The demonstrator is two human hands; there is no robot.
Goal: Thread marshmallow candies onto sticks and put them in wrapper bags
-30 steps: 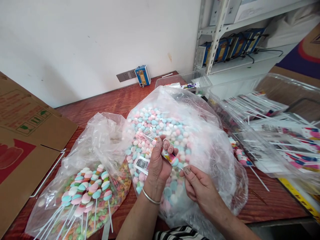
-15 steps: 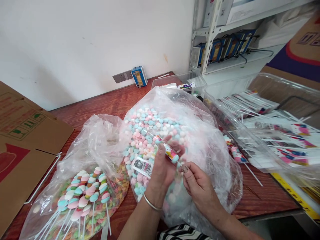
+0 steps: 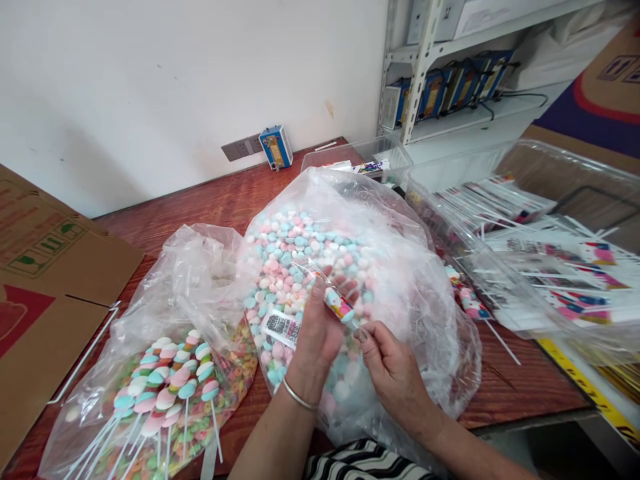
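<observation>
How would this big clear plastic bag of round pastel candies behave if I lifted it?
The big clear plastic bag would likely sag, since its film looks thin and wrinkled. Its many small round pastel candies would probably shift inside.

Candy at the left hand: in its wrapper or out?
In: printed clear wrapper surrounds the candy at the left hand. Whether its lower end is sealed, cannot tell.

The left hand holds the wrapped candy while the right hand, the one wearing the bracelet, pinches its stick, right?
Not quite: in the head view, it's the left hand that wears the bracelet. It does hold the wrapped candy, and the right hand pinches its stick.
</observation>
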